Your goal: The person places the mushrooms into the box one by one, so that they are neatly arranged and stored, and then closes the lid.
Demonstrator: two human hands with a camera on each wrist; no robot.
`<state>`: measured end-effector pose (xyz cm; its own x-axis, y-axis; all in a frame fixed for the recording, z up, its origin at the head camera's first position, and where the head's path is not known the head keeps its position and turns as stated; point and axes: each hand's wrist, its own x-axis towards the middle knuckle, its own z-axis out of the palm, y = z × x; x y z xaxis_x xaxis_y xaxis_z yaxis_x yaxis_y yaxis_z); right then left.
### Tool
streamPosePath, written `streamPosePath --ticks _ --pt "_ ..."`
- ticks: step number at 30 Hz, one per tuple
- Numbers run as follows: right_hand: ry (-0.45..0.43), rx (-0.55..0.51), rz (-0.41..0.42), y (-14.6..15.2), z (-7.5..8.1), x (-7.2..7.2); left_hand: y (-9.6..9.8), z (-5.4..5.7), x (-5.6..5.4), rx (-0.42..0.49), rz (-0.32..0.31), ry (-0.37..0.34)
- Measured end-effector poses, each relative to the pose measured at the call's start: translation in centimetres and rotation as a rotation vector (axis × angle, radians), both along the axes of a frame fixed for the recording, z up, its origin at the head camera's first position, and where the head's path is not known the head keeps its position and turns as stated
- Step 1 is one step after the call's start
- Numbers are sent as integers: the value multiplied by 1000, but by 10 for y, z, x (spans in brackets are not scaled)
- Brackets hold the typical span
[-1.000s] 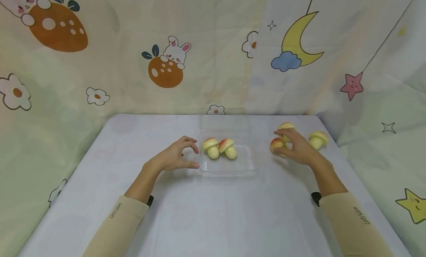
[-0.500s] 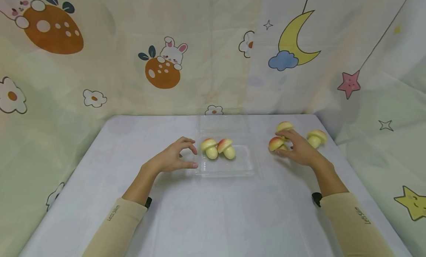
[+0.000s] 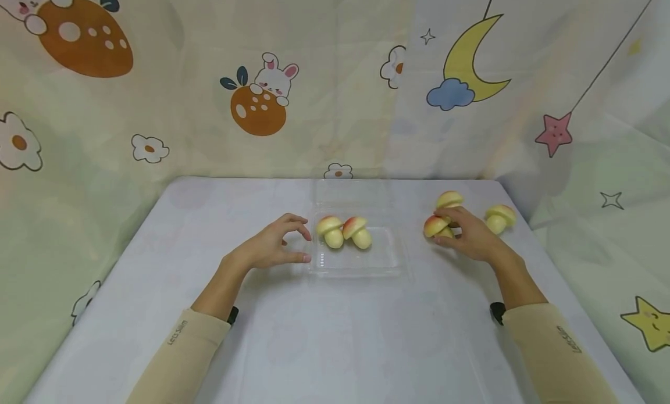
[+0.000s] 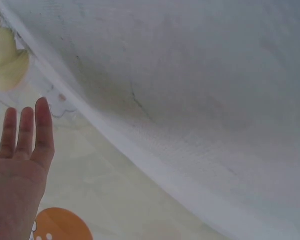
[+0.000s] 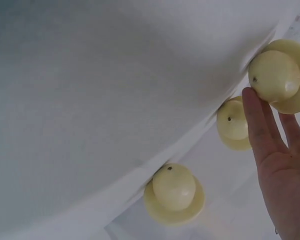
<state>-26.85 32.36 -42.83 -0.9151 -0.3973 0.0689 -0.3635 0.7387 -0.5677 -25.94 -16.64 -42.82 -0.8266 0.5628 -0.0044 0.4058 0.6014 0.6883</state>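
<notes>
In the head view my right hand (image 3: 468, 235) is at a toy mushroom (image 3: 433, 225) with a red-tinged cap, fingers on its far side and thumb on its near side. The right wrist view shows that mushroom's pale round stem (image 5: 275, 75) against the fingers. Beside a clear plastic box (image 3: 386, 250), my left hand (image 3: 274, 242) holds nothing; its fingers and thumb are spread apart near the box's left edge. Two mushrooms lie inside this box, a left one (image 3: 330, 232) and a right one (image 3: 358, 233), side by side.
Behind the right hand lies another mushroom (image 3: 449, 199), and one more (image 3: 500, 219) is to its right near the table edge. The box's clear lid (image 3: 353, 192) lies open toward the back. A white cloth covers the table (image 3: 335, 334), with a printed curtain (image 3: 335, 102) behind.
The right hand's fingers and thumb have drawn closer together about the mushroom, which stays in place. The left hand keeps its place by the box. The head view shifts slightly.
</notes>
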Motion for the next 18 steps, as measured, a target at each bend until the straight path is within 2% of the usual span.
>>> streamPosePath --ticks 6,18 --pt "-21 0 -10 -2 -1 -4 0 -1 -1 1 7 -9" --pt "-27 11 -25 -4 -2 -2 2 -1 0 10 8 -5"
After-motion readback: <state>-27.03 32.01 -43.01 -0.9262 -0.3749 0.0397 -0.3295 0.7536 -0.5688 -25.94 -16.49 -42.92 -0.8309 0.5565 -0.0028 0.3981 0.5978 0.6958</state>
